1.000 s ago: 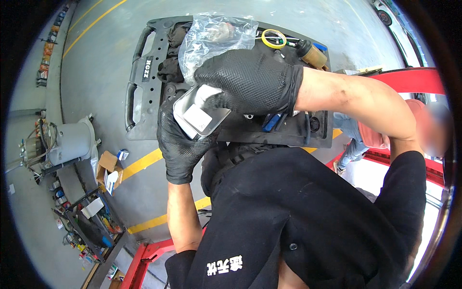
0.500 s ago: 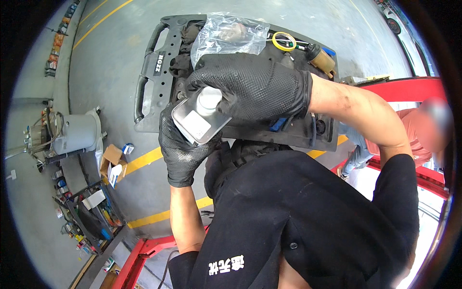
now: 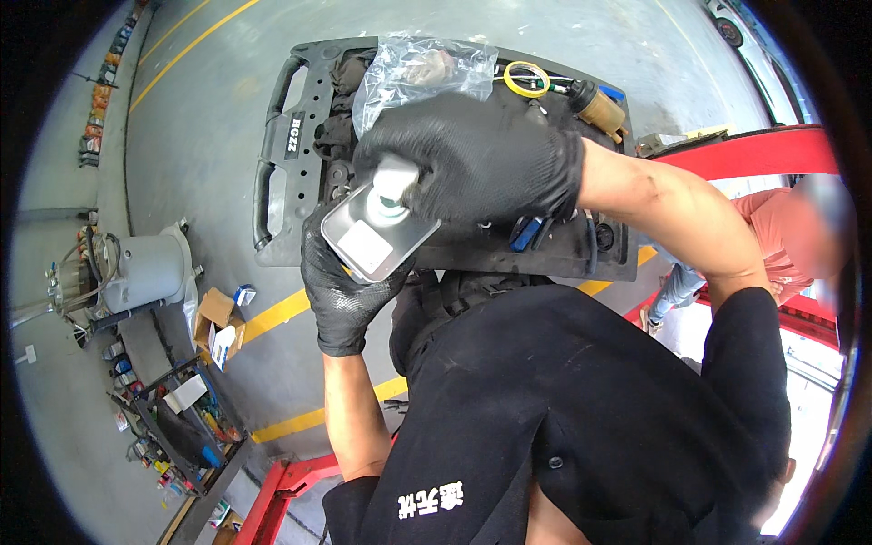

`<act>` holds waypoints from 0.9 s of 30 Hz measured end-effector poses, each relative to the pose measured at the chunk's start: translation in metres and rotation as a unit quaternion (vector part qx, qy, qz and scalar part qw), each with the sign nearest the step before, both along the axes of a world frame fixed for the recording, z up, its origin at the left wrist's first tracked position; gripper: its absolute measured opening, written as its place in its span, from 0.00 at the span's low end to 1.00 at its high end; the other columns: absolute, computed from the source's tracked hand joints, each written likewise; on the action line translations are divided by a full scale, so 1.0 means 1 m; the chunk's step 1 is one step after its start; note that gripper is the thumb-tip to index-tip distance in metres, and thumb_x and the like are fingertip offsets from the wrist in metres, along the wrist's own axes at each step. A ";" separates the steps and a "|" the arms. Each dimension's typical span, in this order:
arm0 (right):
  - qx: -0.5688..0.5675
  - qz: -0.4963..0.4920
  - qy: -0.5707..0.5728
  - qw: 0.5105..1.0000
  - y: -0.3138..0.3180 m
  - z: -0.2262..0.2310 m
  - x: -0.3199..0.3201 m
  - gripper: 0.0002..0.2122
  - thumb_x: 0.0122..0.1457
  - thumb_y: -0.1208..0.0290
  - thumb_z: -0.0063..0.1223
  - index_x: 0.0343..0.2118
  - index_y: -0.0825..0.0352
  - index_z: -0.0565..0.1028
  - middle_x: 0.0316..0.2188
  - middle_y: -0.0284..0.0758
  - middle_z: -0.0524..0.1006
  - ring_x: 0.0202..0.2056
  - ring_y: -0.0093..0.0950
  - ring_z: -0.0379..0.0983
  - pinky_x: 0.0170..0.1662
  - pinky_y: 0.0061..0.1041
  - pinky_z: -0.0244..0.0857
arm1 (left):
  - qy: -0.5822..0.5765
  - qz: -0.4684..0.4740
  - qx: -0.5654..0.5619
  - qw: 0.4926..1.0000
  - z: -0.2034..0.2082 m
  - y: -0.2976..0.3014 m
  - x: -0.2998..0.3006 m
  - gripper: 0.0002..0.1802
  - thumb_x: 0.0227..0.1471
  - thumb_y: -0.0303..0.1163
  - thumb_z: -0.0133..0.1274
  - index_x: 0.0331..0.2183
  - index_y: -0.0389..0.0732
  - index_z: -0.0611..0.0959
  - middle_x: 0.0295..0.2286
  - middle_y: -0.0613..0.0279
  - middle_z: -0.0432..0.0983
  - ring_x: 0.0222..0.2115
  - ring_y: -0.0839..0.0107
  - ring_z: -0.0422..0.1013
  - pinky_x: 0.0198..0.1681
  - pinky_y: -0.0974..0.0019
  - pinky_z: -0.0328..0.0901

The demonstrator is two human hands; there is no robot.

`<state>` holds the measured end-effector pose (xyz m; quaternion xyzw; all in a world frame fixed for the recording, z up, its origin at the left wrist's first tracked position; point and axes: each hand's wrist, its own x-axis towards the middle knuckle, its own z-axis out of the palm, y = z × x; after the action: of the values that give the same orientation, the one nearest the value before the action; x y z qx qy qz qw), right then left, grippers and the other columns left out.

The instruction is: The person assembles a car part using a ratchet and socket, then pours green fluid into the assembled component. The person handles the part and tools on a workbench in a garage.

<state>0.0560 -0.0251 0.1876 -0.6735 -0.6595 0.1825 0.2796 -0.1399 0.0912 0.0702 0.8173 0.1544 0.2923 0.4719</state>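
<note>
1. Grey drum on the floor, well left of the tin.
2. Left hand, black glove, fingers wrapped round the flat metal tin from below.
3. Right hand, black glove, fingers pinched on the tin's white cap.
4. Tin held in front of the black tool tray.
5. Clear plastic bag on the tray, above the tin.
6. Yellow tape roll up and right of the tin.

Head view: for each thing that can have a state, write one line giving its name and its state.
Metal can: held tilted, white cap on its neck.
White cap: gripped by the right hand.
Left hand: gloved, wrapped under the can.
Right hand: gloved, closed on the cap.
Plastic bag: crumpled, lying on the tray.
Black tool tray: flat, loaded with tools.
Cardboard box: open.
</note>
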 end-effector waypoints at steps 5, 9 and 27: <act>0.102 -0.161 0.232 0.954 -0.019 -0.060 0.019 0.20 0.54 0.58 0.66 0.43 0.68 0.76 0.32 0.42 0.80 0.35 0.34 0.79 0.42 0.33 0.72 | 0.001 0.007 0.003 1.000 -0.018 0.004 -0.003 0.47 0.27 0.33 0.78 0.51 0.37 0.74 0.46 0.54 0.75 0.48 0.61 0.73 0.54 0.60 0.67; 0.128 -0.187 0.163 0.960 -0.026 -0.135 -0.027 0.25 0.48 0.55 0.70 0.46 0.64 0.75 0.35 0.42 0.80 0.38 0.40 0.79 0.41 0.36 0.71 | -0.021 0.006 -0.052 0.998 -0.036 0.020 -0.015 0.47 0.25 0.33 0.76 0.51 0.36 0.74 0.46 0.53 0.75 0.48 0.58 0.73 0.53 0.57 0.68; 0.116 -0.185 0.085 0.972 -0.021 -0.060 -0.009 0.13 0.54 0.67 0.62 0.42 0.64 0.82 0.34 0.40 0.80 0.39 0.42 0.77 0.45 0.36 0.71 | -0.030 -0.107 -0.244 0.963 -0.051 0.054 0.016 0.49 0.24 0.33 0.79 0.51 0.34 0.75 0.48 0.52 0.77 0.49 0.61 0.74 0.56 0.58 0.67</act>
<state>0.0465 -0.0457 0.1280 -0.7289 -0.5141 0.1063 0.4395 -0.1240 0.1450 0.0194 0.6802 0.1183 0.2180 0.6898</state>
